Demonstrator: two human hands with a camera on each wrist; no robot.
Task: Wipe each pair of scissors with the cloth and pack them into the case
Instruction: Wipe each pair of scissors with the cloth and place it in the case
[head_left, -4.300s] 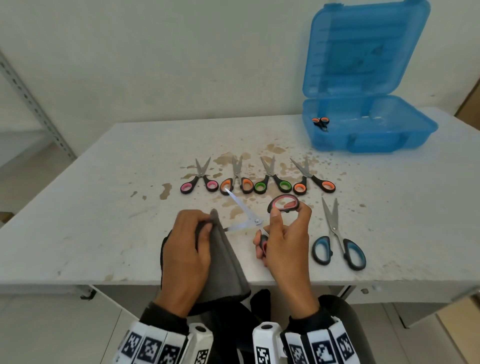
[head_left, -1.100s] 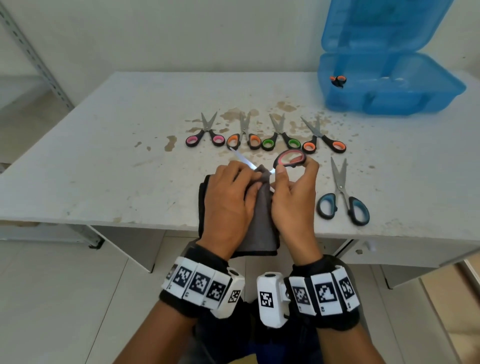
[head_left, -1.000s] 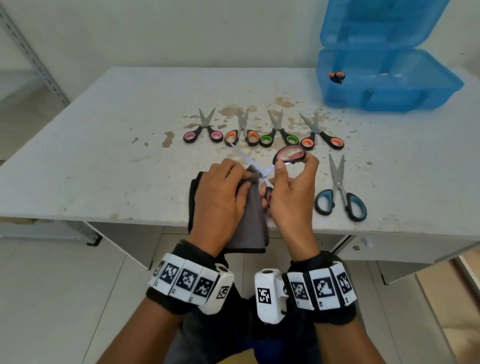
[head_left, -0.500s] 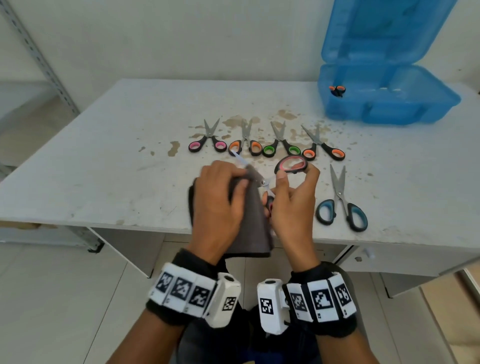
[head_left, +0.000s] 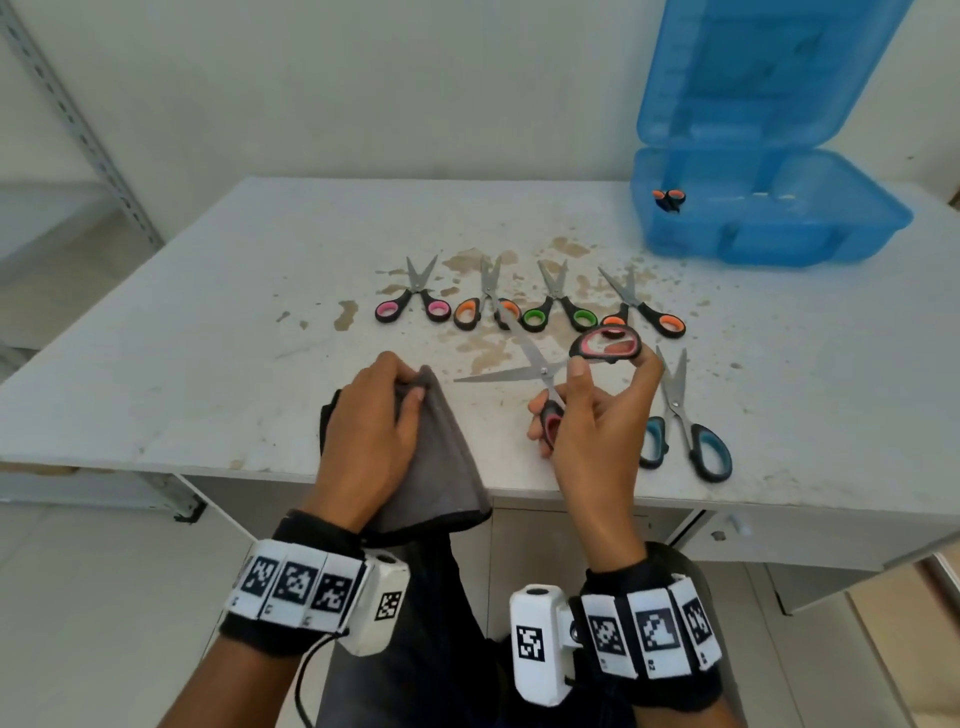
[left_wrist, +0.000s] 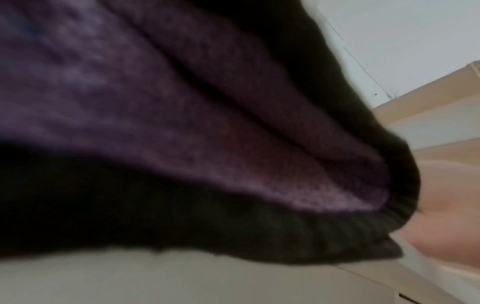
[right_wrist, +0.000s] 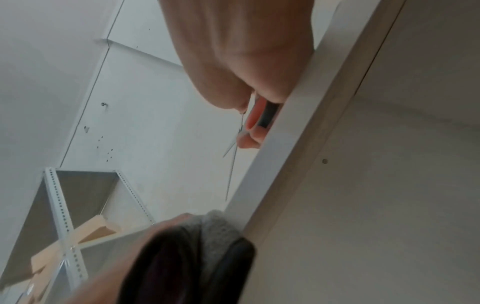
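At the near tabletop (head_left: 156, 415) edge, the left hand (head_left: 369, 436) grips the grey cloth (head_left: 441, 467). Just beside it, apart, right hand (head_left: 597, 431) fingers hold the red scissors (head_left: 540, 371), blades spread. Beyond lie four small scissors (head_left: 524, 306); the open blue case (head_left: 769, 223) stands at the far right.

Seven scissors: four small ones (head_left: 413, 300) (head_left: 485, 307) (head_left: 560, 306) (head_left: 641, 312) in a row, one blue-handled (head_left: 684, 426) near the table's front edge, one red-handled (head_left: 545, 371) held, one (head_left: 669, 198) in the case (head_left: 769, 234). One cloth (head_left: 441, 467). One case.
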